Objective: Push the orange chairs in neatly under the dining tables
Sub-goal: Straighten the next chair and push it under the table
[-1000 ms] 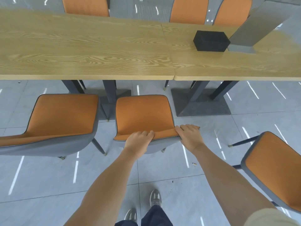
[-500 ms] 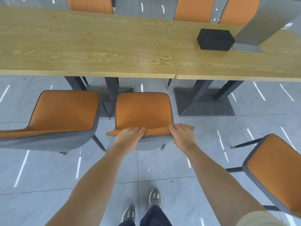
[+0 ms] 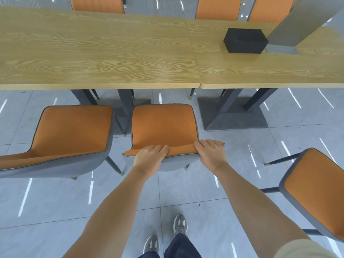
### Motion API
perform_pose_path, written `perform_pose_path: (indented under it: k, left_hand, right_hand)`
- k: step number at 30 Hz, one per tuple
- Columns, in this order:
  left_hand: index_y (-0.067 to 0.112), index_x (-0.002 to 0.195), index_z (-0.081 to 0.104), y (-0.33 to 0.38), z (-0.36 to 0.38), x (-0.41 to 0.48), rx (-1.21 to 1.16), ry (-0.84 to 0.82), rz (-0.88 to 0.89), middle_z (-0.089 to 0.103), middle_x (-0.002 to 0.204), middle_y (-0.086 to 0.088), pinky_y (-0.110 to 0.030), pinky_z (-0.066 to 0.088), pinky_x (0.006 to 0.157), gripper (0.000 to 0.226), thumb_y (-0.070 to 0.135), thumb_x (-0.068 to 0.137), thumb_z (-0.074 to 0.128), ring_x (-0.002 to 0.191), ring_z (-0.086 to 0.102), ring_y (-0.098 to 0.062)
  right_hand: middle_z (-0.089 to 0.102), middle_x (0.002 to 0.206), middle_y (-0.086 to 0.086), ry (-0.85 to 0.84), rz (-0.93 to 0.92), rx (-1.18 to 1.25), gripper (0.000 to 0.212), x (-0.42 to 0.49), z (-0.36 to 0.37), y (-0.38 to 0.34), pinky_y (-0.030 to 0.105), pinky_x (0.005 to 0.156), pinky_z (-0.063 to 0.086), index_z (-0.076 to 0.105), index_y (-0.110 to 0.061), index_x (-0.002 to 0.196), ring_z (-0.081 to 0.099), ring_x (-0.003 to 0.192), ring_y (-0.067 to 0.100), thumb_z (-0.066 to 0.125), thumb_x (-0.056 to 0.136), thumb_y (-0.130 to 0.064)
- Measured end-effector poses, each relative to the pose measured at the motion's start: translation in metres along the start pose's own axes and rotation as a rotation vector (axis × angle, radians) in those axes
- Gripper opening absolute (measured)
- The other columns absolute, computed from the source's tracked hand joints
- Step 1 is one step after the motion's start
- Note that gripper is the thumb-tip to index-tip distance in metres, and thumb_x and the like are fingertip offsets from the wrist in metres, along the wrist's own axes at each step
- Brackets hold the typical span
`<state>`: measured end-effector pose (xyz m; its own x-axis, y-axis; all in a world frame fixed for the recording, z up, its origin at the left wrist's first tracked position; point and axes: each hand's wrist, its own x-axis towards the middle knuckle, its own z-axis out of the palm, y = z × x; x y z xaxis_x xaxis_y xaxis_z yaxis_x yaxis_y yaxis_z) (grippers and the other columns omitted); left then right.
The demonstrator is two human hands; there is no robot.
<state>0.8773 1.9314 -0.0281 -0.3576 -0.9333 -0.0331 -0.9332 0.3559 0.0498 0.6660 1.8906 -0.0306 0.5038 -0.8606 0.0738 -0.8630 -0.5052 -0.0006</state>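
Observation:
An orange chair with a grey shell (image 3: 163, 125) stands in front of me, facing the wooden dining table (image 3: 96, 53). My left hand (image 3: 150, 158) grips the top edge of its backrest at the middle. My right hand (image 3: 211, 152) grips the same edge at its right corner. The seat's front edge lies a short way out from the table's near edge. A second orange chair (image 3: 70, 131) stands to its left, and a third (image 3: 316, 190) stands turned at the right, away from the tables.
A second wooden table (image 3: 270, 71) butts against the first on the right and carries a black box (image 3: 244, 40) and a grey stand (image 3: 297, 21). Dark table bases (image 3: 234, 116) stand under the tops. More orange chairs line the far side. My shoes (image 3: 179, 225) are on grey floor tiles.
The chair in my hands has slid forward toward the table, and I have stepped closer with it. Both hands have kept their grip on the backrest.

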Motion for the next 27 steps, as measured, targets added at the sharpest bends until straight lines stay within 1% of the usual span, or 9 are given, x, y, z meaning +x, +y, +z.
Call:
perform_pose_path:
  k: [2, 4, 6, 8, 13, 17, 20, 25, 27]
  left_hand:
    - [0.017, 0.07, 0.066, 0.002, -0.002, 0.007, 0.004, 0.012, 0.006, 0.049, 0.043, 0.005, -0.015, 0.014, 0.04, 0.057, -0.004, 0.018, 0.077, 0.033, 0.045, -0.015]
    - [0.015, 0.07, 0.067, 0.009, -0.002, 0.015, -0.009, 0.016, 0.02, 0.051, 0.043, 0.005, -0.016, 0.014, 0.038, 0.056, -0.003, 0.019, 0.078, 0.032, 0.046, -0.015]
    - [0.013, 0.072, 0.069, 0.015, 0.0, 0.023, -0.019, 0.008, 0.045, 0.053, 0.045, 0.005, -0.015, 0.019, 0.034, 0.056, -0.001, 0.019, 0.079, 0.033, 0.047, -0.015]
    - [0.014, 0.071, 0.069, 0.017, 0.0, 0.027, -0.013, 0.018, 0.063, 0.053, 0.044, 0.005, -0.015, 0.016, 0.035, 0.056, 0.0, 0.018, 0.08, 0.032, 0.046, -0.014]
    - [0.015, 0.073, 0.068, 0.015, 0.0, 0.023, -0.012, -0.003, 0.081, 0.053, 0.045, 0.006, -0.015, 0.014, 0.039, 0.054, -0.001, 0.023, 0.079, 0.033, 0.046, -0.014]
    - [0.014, 0.089, 0.066, 0.011, 0.002, 0.019, -0.056, -0.05, 0.022, 0.061, 0.057, 0.004, -0.016, 0.032, 0.035, 0.058, 0.0, 0.035, 0.083, 0.043, 0.054, -0.016]
    - [0.011, 0.127, 0.048, 0.006, 0.001, 0.012, -0.149, -0.126, -0.022, 0.065, 0.101, -0.007, -0.031, 0.049, 0.066, 0.053, -0.002, 0.077, 0.06, 0.086, 0.06, -0.028]
    - [0.015, 0.136, 0.037, -0.001, -0.006, 0.0, -0.158, -0.195, -0.059, 0.057, 0.122, -0.005, -0.035, 0.045, 0.086, 0.053, 0.012, 0.087, 0.058, 0.108, 0.054, -0.027]
    - [0.017, 0.14, 0.031, 0.0, -0.007, -0.003, -0.13, -0.187, -0.073, 0.053, 0.13, -0.004, -0.033, 0.041, 0.095, 0.058, 0.025, 0.089, 0.058, 0.118, 0.049, -0.025]
  right_hand:
    - [0.052, 0.046, 0.004, 0.073, -0.027, -0.026, 0.015, 0.004, -0.004, 0.005, 0.021, 0.045, 0.042, 0.062, -0.007, 0.06, 0.05, 0.038, 0.023, 0.06, 0.047, -0.004]
    - [0.052, 0.046, 0.004, 0.084, -0.02, -0.027, 0.022, 0.007, -0.003, 0.014, 0.022, 0.047, 0.044, 0.062, -0.007, 0.061, 0.052, 0.039, 0.025, 0.041, 0.058, -0.003]
    - [0.055, 0.048, 0.005, 0.075, 0.041, -0.063, 0.018, 0.008, -0.003, 0.023, 0.024, 0.049, 0.047, 0.064, -0.007, 0.062, 0.054, 0.041, 0.025, 0.058, 0.049, 0.005]
    - [0.057, 0.05, 0.005, 0.027, 0.054, -0.069, 0.035, 0.01, -0.002, 0.029, 0.025, 0.05, 0.048, 0.065, -0.007, 0.063, 0.055, 0.042, 0.024, 0.073, 0.032, 0.01]
    - [0.056, 0.048, 0.004, -0.035, 0.059, -0.071, 0.039, 0.008, -0.007, 0.025, 0.024, 0.049, 0.048, 0.065, -0.008, 0.063, 0.055, 0.042, 0.024, 0.078, 0.03, 0.009]
    - [0.056, 0.047, 0.003, -0.049, 0.037, -0.075, 0.039, 0.005, -0.009, 0.019, 0.022, 0.048, 0.047, 0.064, -0.009, 0.061, 0.055, 0.041, 0.023, 0.08, 0.029, 0.007]
    - [0.055, 0.046, 0.002, -0.034, 0.012, -0.069, 0.041, 0.001, -0.01, 0.011, 0.02, 0.046, 0.045, 0.064, -0.01, 0.06, 0.055, 0.04, 0.022, 0.081, 0.025, 0.004]
    - [0.056, 0.048, 0.0, -0.034, 0.059, -0.08, 0.044, -0.004, -0.012, -0.007, 0.021, 0.048, 0.045, 0.062, -0.012, 0.061, 0.055, 0.042, 0.022, 0.081, 0.024, 0.002]
    - [0.065, 0.068, 0.003, -0.103, 0.107, -0.063, 0.042, -0.005, -0.016, -0.012, 0.028, 0.065, 0.049, 0.063, -0.01, 0.08, 0.062, 0.065, 0.025, 0.085, 0.044, -0.005]
